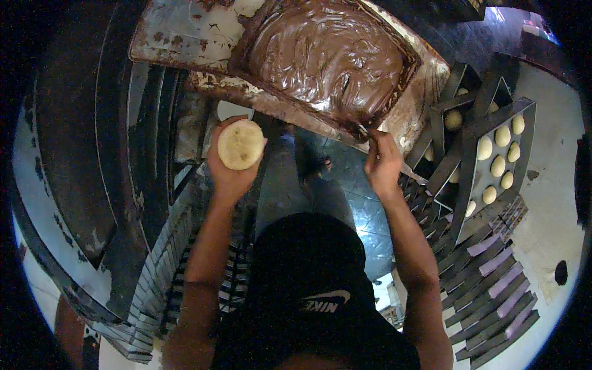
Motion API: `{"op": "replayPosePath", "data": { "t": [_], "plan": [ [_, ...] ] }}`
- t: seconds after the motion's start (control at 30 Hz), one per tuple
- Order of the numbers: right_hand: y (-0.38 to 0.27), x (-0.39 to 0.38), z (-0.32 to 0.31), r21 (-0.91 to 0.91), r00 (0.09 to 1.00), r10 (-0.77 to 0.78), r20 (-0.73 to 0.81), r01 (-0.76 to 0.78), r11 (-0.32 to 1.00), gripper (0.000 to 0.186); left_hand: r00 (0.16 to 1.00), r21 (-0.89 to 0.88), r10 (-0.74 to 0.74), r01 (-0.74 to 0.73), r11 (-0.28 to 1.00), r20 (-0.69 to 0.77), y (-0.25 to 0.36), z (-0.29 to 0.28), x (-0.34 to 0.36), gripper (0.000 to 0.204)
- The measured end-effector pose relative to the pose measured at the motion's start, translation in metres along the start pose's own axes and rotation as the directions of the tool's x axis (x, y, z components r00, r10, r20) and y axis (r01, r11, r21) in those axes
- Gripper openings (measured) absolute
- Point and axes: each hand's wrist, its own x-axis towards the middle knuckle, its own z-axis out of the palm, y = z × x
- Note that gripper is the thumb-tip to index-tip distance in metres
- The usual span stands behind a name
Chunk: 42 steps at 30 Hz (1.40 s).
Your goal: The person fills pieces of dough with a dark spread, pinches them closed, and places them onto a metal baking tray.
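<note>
My left hand [229, 180] is closed around a round, pale flat-topped bun or cookie [240, 144], its lightly browned face turned up. My right hand [385, 165] pinches the thin handle of a utensil [362, 129] at the near right corner of the chocolate; its working end is hidden or smeared with chocolate. Spread beyond both hands is a pool of glossy brown chocolate [320, 58], lying in a chocolate-stained board or shallow tray [425, 117]. The bun is short of the tray's near edge and apart from the chocolate.
At the right, tilted metal trays [487, 176] hold several pale round dough pieces [497, 165]. Below them sits a stack of dark slats [493, 290]. A white piece [234, 110] shows behind my left hand. Dark racks [117, 154] stand at the left, and tiled floor [370, 213] lies below.
</note>
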Motion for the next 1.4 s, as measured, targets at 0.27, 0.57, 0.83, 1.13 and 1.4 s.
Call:
{"op": "replayPosePath", "data": {
  "t": [0.27,0.57,0.83,1.13,1.4],
  "plan": [
    [-0.048,0.094,0.0,-0.083,0.962,-0.147,0.232,0.17,0.982,0.014,0.982,-0.198,-0.163,0.178,0.964,0.09,-0.003,-0.019,0.031,0.054],
    [-0.114,0.088,-0.008,0.569,0.924,0.153,0.351,-0.34,0.749,0.011,0.994,-0.039,0.066,-0.063,0.997,0.084,0.006,-0.005,0.033,0.063],
    [-0.169,0.087,-0.082,0.508,0.95,-0.265,-0.165,0.312,0.803,0.012,0.98,-0.377,0.0,0.076,0.923,0.197,0.113,0.018,0.048,0.054],
    [-0.094,0.037,-0.056,0.154,0.882,-0.214,-0.421,0.302,0.941,0.021,0.949,-0.277,-0.024,0.117,0.954,0.316,0.098,0.033,0.052,0.046],
    [0.062,0.002,0.009,0.034,0.943,-0.107,-0.317,0.124,0.992,0.034,0.944,-0.272,-0.022,0.117,0.955,0.329,0.073,0.03,0.054,0.047]
  ]
}}
